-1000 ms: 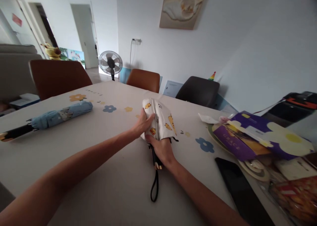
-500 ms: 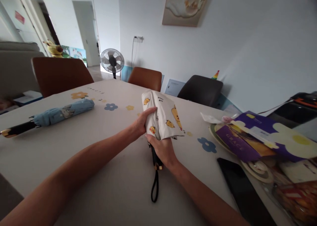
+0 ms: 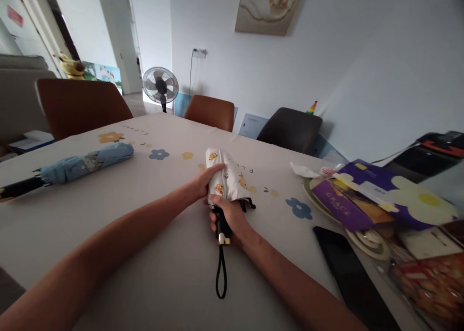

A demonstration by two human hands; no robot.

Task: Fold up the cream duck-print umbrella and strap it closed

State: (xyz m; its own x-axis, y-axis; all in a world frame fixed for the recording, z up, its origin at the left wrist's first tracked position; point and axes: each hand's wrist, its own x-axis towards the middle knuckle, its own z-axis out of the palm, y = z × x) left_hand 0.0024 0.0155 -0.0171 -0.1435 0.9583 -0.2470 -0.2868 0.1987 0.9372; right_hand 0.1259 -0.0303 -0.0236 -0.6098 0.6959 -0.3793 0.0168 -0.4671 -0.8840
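A white folding umbrella [image 3: 232, 183] with yellow cartoon prints is partly rolled, its loose canopy edge and dark rib tips sticking out to the right. Its black handle points toward me, and a black wrist strap hangs from the gold-coloured end. My left hand [image 3: 206, 180] grips the canopy from the left, thumb on top. Around the base of the canopy and the top of the handle my right hand [image 3: 231, 217] is closed, thumb across the fabric. A second umbrella [image 3: 87, 164], light blue and furled, lies on the table to the left.
The white table [image 3: 152, 253] has printed flowers. On the right lie a black phone [image 3: 355, 273], purple boxes [image 3: 366, 195] on a plate, and packaged food [image 3: 431, 282]. Chairs [image 3: 210, 112] line the far side, and a fan [image 3: 160, 85] stands behind them.
The white canopy is wrapped narrower, with its loose flap drawn lower and closer to the shaft. The handle has turned and shows more clearly. The blue umbrella still lies on the table.
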